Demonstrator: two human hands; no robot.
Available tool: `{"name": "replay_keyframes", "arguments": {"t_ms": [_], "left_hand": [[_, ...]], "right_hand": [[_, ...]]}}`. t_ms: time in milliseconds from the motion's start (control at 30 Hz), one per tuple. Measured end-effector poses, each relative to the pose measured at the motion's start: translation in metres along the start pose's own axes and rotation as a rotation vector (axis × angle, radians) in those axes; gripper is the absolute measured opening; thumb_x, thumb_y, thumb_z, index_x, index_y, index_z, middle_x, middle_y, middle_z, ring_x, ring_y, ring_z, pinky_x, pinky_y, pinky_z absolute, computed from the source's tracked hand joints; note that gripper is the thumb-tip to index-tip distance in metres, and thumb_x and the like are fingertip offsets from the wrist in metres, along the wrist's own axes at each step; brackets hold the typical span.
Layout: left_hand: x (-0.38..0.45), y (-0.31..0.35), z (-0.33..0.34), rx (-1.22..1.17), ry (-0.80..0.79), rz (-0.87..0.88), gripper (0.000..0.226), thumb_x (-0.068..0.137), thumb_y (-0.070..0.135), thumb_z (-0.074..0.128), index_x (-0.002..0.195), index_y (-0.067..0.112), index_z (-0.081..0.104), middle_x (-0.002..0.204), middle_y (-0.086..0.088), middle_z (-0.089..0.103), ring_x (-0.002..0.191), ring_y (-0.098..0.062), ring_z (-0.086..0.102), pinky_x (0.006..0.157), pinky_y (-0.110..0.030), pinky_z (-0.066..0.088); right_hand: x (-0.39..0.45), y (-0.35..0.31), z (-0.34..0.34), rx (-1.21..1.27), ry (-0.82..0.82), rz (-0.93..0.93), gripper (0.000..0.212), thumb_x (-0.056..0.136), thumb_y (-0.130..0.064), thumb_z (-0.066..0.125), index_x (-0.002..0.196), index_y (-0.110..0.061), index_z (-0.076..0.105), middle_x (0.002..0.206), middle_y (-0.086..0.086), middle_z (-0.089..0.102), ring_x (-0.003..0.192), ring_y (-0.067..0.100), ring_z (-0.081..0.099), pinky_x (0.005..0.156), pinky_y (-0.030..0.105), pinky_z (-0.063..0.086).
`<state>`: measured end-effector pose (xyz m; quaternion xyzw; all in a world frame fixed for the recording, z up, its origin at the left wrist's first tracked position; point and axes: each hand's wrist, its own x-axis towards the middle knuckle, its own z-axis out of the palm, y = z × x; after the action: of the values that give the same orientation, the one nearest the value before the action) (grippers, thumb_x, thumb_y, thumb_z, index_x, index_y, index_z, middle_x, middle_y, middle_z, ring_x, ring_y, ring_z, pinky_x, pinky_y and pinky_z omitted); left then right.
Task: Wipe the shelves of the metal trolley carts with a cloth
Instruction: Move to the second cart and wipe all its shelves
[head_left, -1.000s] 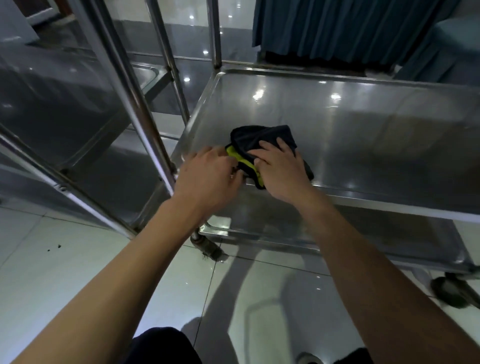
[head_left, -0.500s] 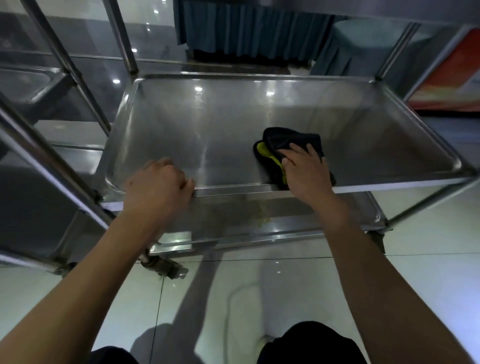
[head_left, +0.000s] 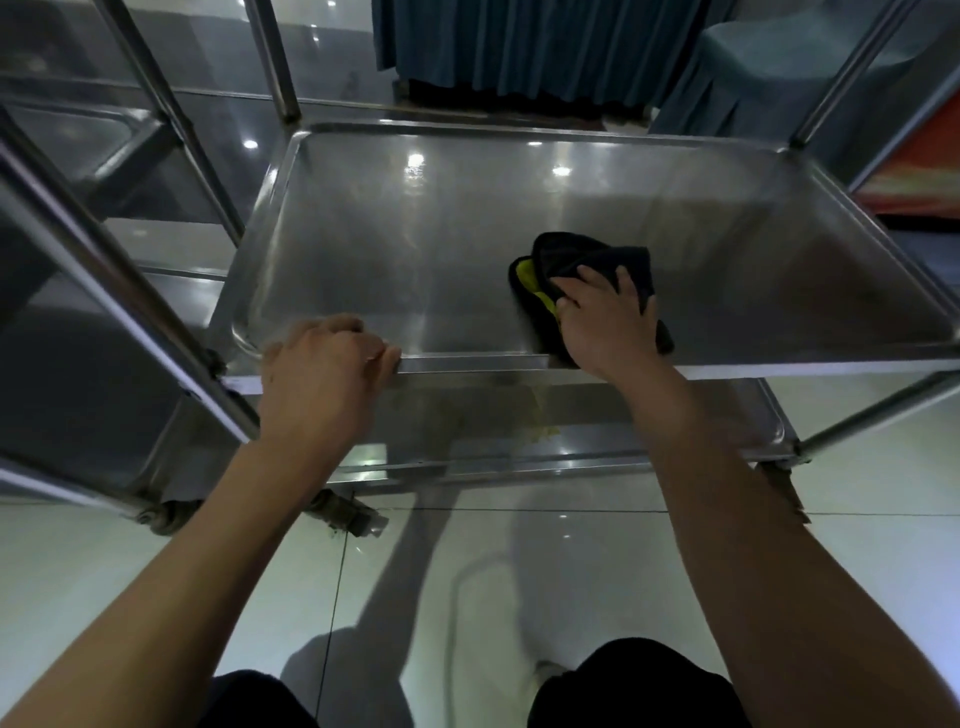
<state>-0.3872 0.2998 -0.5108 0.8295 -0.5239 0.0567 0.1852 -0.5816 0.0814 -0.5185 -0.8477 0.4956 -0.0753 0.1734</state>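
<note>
Stainless-steel middle shelf (head_left: 415, 270) is being wiped, black-and-yellow cloth (head_left: 587, 265) pressed near its front rim under spread right hand (head_left: 605, 322) fingers, rim gripped by left hand (head_left: 317, 374), stained lower shelf (head_left: 519, 421) judged undone.

1. A crumpled black cloth with a bright yellow-green inner side (head_left: 587, 265) lies bunched on the near right part of the shelf, partly hidden under a hand.
2. The shiny rectangular stainless-steel trolley shelf with a raised rim (head_left: 415, 244) sits level and reflects ceiling lights.
3. A lower steel shelf (head_left: 519, 421) beneath it carries yellowish specks.
</note>
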Motion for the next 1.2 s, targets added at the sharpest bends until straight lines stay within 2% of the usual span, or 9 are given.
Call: {"name": "replay_keyframes", "arguments": {"t_ms": [200,267,333,433,533,667,800,1000,1200], "left_hand": [[0.005,-0.023,-0.003,0.037,-0.007,-0.060,0.046,0.089,0.072,0.049,0.076,0.030,0.062,0.088,0.006,0.055,0.079,-0.017,0.055,0.068,-0.037,0.055],[0.004,-0.028,-0.002,0.091,0.004,-0.066,0.052,0.089,0.075,0.045,0.073,0.028,0.061,0.082,0.007,0.054,0.074,-0.017,0.055,0.065,-0.036,0.054],[0.003,-0.032,-0.004,0.105,0.026,-0.043,0.053,0.090,0.073,0.047,0.068,0.026,0.057,0.073,0.008,0.052,0.067,-0.015,0.052,0.056,-0.027,0.044],[0.003,-0.037,-0.008,0.098,0.047,-0.065,0.053,0.088,0.074,0.049,0.066,0.026,0.050,0.067,0.008,0.050,0.059,-0.012,0.049,0.050,-0.026,0.031],[0.002,-0.039,-0.009,0.140,0.028,-0.068,0.056,0.087,0.077,0.044,0.064,0.026,0.046,0.068,0.007,0.049,0.058,-0.013,0.049,0.051,-0.028,0.037],[0.003,-0.040,-0.011,0.169,-0.019,-0.124,0.058,0.085,0.080,0.040,0.073,0.026,0.058,0.076,0.003,0.057,0.064,-0.017,0.057,0.059,-0.033,0.050],[0.003,-0.041,-0.010,0.183,-0.015,-0.152,0.062,0.083,0.082,0.033,0.079,0.027,0.062,0.079,0.003,0.059,0.064,-0.018,0.058,0.060,-0.034,0.052],[0.003,-0.041,-0.006,0.188,0.018,-0.161,0.070,0.078,0.086,0.028,0.076,0.028,0.066,0.075,0.005,0.058,0.059,-0.016,0.054,0.054,-0.029,0.043],[0.004,-0.040,-0.011,0.157,0.021,-0.144,0.058,0.082,0.084,0.041,0.066,0.029,0.055,0.071,0.009,0.054,0.058,-0.015,0.053,0.057,-0.029,0.046]], "right_hand": [[0.009,-0.073,0.029,0.005,-0.048,-0.129,0.046,0.103,-0.037,0.030,0.148,-0.043,0.038,0.165,-0.008,0.016,0.153,0.029,-0.006,0.117,0.066,-0.009],[0.017,-0.091,0.035,0.014,-0.086,-0.173,0.046,0.102,-0.038,0.030,0.148,-0.044,0.038,0.166,-0.008,0.015,0.153,0.029,-0.008,0.117,0.066,-0.010],[0.026,-0.109,0.040,0.015,-0.128,-0.235,0.047,0.101,-0.038,0.032,0.146,-0.047,0.040,0.166,-0.010,0.015,0.153,0.027,-0.007,0.117,0.065,-0.011],[0.040,-0.140,0.049,0.037,-0.199,-0.341,0.047,0.099,-0.034,0.034,0.141,-0.052,0.045,0.165,-0.012,0.019,0.154,0.025,-0.004,0.117,0.063,-0.012],[0.052,-0.175,0.060,0.048,-0.267,-0.422,0.048,0.098,-0.032,0.036,0.139,-0.055,0.046,0.165,-0.013,0.019,0.154,0.024,-0.004,0.118,0.061,-0.012],[0.062,-0.218,0.071,0.008,-0.334,-0.518,0.046,0.101,-0.034,0.034,0.141,-0.054,0.044,0.165,-0.015,0.018,0.154,0.024,-0.004,0.116,0.057,-0.012],[0.067,-0.248,0.076,0.037,-0.425,-0.627,0.042,0.105,-0.034,0.035,0.142,-0.049,0.047,0.165,-0.013,0.018,0.153,0.027,-0.007,0.116,0.055,-0.013],[0.066,-0.249,0.080,0.049,-0.393,-0.642,0.042,0.104,-0.038,0.033,0.142,-0.050,0.046,0.164,-0.013,0.021,0.154,0.024,-0.004,0.119,0.056,-0.010],[0.072,-0.183,0.060,0.061,-0.268,-0.511,0.042,0.103,-0.042,0.031,0.140,-0.051,0.047,0.164,-0.013,0.023,0.154,0.024,0.002,0.119,0.057,-0.005]]}}
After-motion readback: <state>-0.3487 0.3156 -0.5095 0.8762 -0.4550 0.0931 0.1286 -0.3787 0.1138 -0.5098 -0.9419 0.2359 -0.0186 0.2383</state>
